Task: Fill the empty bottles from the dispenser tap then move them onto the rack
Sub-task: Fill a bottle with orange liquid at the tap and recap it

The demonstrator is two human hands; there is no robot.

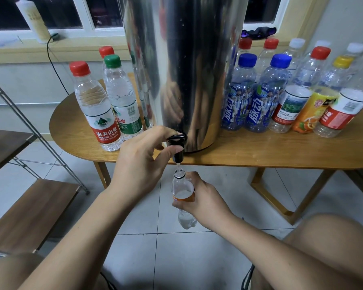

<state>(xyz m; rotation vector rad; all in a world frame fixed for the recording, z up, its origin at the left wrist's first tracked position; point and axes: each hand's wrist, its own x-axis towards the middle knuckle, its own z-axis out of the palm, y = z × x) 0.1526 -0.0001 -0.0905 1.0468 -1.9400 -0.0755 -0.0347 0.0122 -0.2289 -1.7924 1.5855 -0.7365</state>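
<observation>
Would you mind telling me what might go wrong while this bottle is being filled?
The bottle has a narrow mouth and the right hand holds it in mid-air under the tap; a small drift could send water onto the tiled floor. If the left hand releases the lever late, it may overflow.

Showed a wooden table (281, 151) with rounded ends and angled legs, standing on pale grey floor tiles (176, 258). Behind it, had a white-framed window (59, 13) with dark panes above a cream sill (19, 53) and a pale wall (19, 84) below. Caught a black cable (50, 59) hanging down from the sill.
</observation>
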